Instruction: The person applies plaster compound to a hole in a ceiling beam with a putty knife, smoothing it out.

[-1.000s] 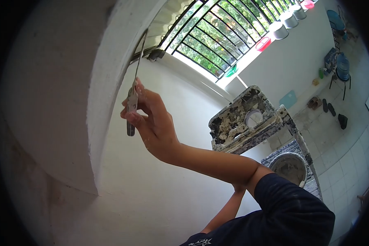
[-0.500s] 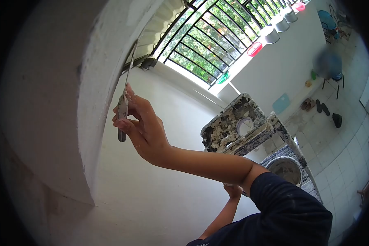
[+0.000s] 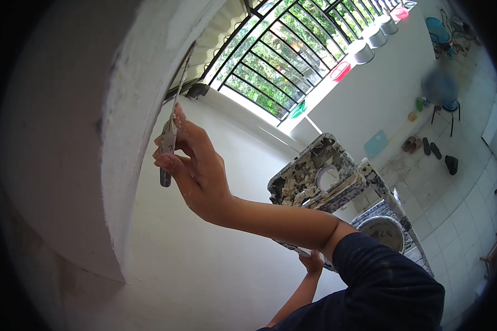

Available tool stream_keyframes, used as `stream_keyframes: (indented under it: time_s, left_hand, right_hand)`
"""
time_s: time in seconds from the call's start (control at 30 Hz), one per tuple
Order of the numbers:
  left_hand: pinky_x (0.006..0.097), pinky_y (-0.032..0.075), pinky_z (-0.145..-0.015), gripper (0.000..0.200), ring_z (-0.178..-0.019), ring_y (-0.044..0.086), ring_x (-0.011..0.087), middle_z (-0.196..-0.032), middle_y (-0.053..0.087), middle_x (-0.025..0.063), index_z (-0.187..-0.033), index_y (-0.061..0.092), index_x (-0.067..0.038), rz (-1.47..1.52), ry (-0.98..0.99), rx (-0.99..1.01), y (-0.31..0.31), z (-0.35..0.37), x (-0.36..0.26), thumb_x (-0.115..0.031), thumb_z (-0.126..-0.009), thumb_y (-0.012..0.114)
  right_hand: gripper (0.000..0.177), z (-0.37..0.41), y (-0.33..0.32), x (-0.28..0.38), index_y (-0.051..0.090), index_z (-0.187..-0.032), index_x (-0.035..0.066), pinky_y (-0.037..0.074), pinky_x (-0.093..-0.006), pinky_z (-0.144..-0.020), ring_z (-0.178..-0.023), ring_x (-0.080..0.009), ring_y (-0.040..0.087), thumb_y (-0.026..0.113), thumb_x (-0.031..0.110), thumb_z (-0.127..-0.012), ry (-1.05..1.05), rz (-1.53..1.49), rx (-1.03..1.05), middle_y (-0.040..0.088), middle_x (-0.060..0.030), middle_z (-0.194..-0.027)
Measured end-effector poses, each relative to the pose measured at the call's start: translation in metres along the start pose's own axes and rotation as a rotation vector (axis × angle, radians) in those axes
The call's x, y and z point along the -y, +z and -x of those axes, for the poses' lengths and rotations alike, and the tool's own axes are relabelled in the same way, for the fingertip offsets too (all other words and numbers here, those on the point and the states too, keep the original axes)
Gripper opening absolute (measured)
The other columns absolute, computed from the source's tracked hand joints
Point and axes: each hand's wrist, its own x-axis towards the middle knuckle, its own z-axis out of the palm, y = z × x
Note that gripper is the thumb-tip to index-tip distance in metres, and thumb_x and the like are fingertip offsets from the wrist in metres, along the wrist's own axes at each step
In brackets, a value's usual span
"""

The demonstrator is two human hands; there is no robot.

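My right hand (image 3: 196, 165) is closed around the short handle of a putty-smeared scraper (image 3: 167, 146). Its thin blade points up along the edge of the white wall beside the window. White flecks dot the fingers. Lower down, partly behind my right arm, my left hand (image 3: 313, 261) is closed at the lower edge of the putty-crusted ladder top (image 3: 301, 179); what it grips is too hidden to tell. A round hole shows in the ladder top.
A bucket (image 3: 382, 231) rests on the ladder's lower step. Black window bars (image 3: 281, 60) cross the top. Metal pots (image 3: 361, 52) line the sill. Slippers (image 3: 435, 150) and a stool with a blurred blue object (image 3: 440, 87) stand on the tiled floor. A curved wall edge (image 3: 107, 165) is at left.
My right hand and the scraper have moved slightly up and right, still against the wall edge. The view has shifted a little; my left hand remains by the ladder top.
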Motion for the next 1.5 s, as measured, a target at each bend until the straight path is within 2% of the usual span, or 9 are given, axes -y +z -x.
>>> stream_keyframes:
  time_s: [0.13,0.33,0.43,0.6,0.87,1.2,1.3,1.4,1.5]
  left_hand:
    - [0.0372,0.050,-0.089,0.058,-0.106,0.061,0.0235,-0.120,0.063,0.0153,-0.126,0.051,0.005,0.178,-0.063,0.077,-0.003,-0.005,-0.022,-0.034,-0.091,0.074]
    - [0.0379,0.051,-0.080,0.032,-0.094,0.065,0.0289,-0.105,0.065,0.0185,-0.109,0.057,0.009,0.039,-0.204,0.189,-0.014,-0.002,0.012,-0.013,-0.087,0.058]
    - [0.0379,0.051,-0.078,0.029,-0.091,0.066,0.0320,-0.102,0.065,0.0198,-0.105,0.059,0.009,0.048,-0.016,-0.090,0.011,-0.005,-0.051,-0.013,-0.086,0.058]
    - [0.0388,0.050,-0.071,0.020,-0.077,0.063,0.0334,-0.086,0.063,0.0161,-0.094,0.058,0.004,-0.191,0.211,-0.058,0.006,-0.010,-0.042,-0.013,-0.085,0.057]
    - [0.0304,0.045,-0.061,0.013,-0.060,0.054,0.0170,-0.065,0.052,0.0054,-0.074,0.049,-0.005,0.121,-0.086,0.002,0.019,-0.015,-0.075,-0.012,-0.083,0.055]
    - [0.0314,0.045,-0.059,0.013,-0.058,0.054,0.0186,-0.063,0.053,0.0049,-0.071,0.049,-0.005,0.102,-0.053,0.008,0.014,-0.015,-0.052,-0.012,-0.081,0.054]
    - [0.0328,0.044,-0.059,0.013,-0.058,0.051,0.0183,-0.063,0.051,0.0049,-0.071,0.047,-0.005,0.135,-0.092,-0.020,0.018,-0.012,-0.063,-0.013,-0.080,0.054]
    - [0.0318,0.041,-0.058,0.015,-0.058,0.048,0.0173,-0.062,0.048,0.0046,-0.072,0.045,-0.005,0.106,-0.072,-0.031,0.017,-0.014,-0.059,-0.016,-0.080,0.053]
    - [0.0325,0.040,-0.058,0.023,-0.060,0.047,0.0176,-0.069,0.050,0.0057,-0.080,0.046,-0.004,0.162,-0.053,-0.058,0.017,-0.013,-0.036,-0.024,-0.084,0.056]
  right_hand:
    - [0.063,-0.002,0.002,0.009,0.022,-0.156,0.008,0.058,-0.0350,-0.085,-0.099,-0.0171,0.062,0.053,0.001,-0.101,0.025,-0.008,-0.011,0.059,-0.0130,-0.111]
    - [0.061,-0.018,-0.009,0.033,0.023,-0.156,0.012,0.058,-0.0341,-0.082,-0.099,-0.0173,0.062,0.052,0.006,-0.103,0.042,-0.133,-0.001,0.058,-0.0136,-0.112]
    - [0.060,-0.013,-0.016,0.032,0.024,-0.156,0.012,0.058,-0.0343,-0.084,-0.100,-0.0179,0.062,0.051,0.006,-0.103,0.077,-0.089,0.001,0.057,-0.0141,-0.113]
    - [0.060,-0.013,-0.013,0.047,0.025,-0.157,0.012,0.056,-0.0345,-0.090,-0.100,-0.0172,0.061,0.051,0.005,-0.103,0.133,-0.040,-0.049,0.057,-0.0123,-0.114]
    - [0.055,-0.069,-0.054,0.036,0.029,-0.155,0.009,0.056,-0.0318,-0.084,-0.092,-0.0154,0.063,0.052,0.010,-0.104,-0.074,0.169,-0.125,0.062,-0.0101,-0.103]
    - [0.053,-0.107,-0.091,0.061,0.028,-0.151,0.008,0.050,-0.0299,-0.076,-0.078,-0.0133,0.060,0.054,0.011,-0.104,-0.150,0.210,-0.113,0.060,-0.0077,-0.083]
    - [0.052,-0.059,-0.124,0.102,0.028,-0.152,0.006,0.051,-0.0296,-0.080,-0.082,-0.0134,0.061,0.050,0.009,-0.105,0.044,0.343,-0.100,0.060,-0.0075,-0.090]
    - [0.057,0.027,-0.168,0.186,0.027,-0.154,0.008,0.052,-0.0393,-0.097,-0.112,-0.0200,0.062,0.052,0.007,-0.103,0.252,0.528,0.118,0.058,-0.0140,-0.119]
    - [0.064,0.094,-0.219,0.282,0.034,-0.151,0.009,0.054,-0.0423,-0.090,-0.111,-0.0347,0.063,0.063,0.003,-0.095,0.283,1.160,0.370,0.057,-0.0216,-0.123]
